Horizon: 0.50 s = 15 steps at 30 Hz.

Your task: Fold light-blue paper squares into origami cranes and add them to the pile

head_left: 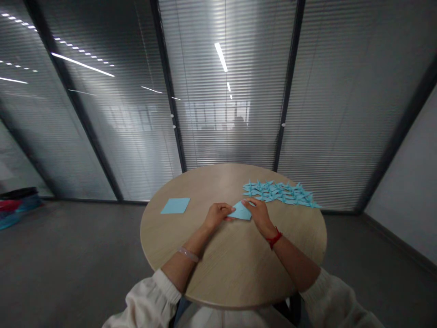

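A folded light-blue paper (241, 212) lies on the round wooden table (235, 269), pressed between both hands. My left hand (217, 214) has its fingers curled and pinches the paper's left corner. My right hand (259, 213), with a red band at the wrist, rests on the paper's right side with its fingertips pressing the top edge. A flat stack of blue paper squares (175, 205) lies to the left of my left hand. Several finished blue paper cranes (280, 192) are laid out in rows beyond my right hand.
Glass walls with closed blinds and dark frames (290, 86) stand just behind the table. Grey floor surrounds it. A dark bin with coloured contents (17, 202) sits on the floor at the far left.
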Available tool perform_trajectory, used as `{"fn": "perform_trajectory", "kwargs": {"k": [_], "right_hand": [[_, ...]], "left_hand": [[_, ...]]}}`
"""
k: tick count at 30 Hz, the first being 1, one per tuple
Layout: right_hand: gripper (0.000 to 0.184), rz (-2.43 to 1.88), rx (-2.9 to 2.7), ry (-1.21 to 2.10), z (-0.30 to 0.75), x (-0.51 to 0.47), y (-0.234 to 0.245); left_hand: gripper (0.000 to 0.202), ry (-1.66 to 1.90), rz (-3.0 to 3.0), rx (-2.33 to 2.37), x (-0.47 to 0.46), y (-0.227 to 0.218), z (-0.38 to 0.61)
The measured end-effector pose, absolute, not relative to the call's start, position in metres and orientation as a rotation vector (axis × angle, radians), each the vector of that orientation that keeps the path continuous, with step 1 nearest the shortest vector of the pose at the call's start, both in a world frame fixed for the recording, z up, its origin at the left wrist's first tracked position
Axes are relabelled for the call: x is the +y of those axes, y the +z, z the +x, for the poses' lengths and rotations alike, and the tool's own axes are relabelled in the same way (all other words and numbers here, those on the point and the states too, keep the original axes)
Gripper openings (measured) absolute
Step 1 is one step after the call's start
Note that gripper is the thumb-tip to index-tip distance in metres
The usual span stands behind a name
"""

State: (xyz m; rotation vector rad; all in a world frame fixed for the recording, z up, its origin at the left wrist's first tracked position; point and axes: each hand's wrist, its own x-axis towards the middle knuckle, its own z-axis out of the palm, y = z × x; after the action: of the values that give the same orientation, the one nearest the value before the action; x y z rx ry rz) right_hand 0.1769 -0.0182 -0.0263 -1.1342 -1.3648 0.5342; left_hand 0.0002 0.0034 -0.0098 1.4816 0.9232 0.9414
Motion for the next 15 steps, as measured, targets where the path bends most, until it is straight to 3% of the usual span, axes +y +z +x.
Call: {"fn": "perform_trajectory", "kwargs": {"k": [15], "right_hand": [[0.035,-1.043,-1.253,0.639,0.1801,-0.0167,-0.0252]], "left_hand": [[0.046,0.832,1.341,0.878,0.0060,-0.0052,-0.0047]]}}
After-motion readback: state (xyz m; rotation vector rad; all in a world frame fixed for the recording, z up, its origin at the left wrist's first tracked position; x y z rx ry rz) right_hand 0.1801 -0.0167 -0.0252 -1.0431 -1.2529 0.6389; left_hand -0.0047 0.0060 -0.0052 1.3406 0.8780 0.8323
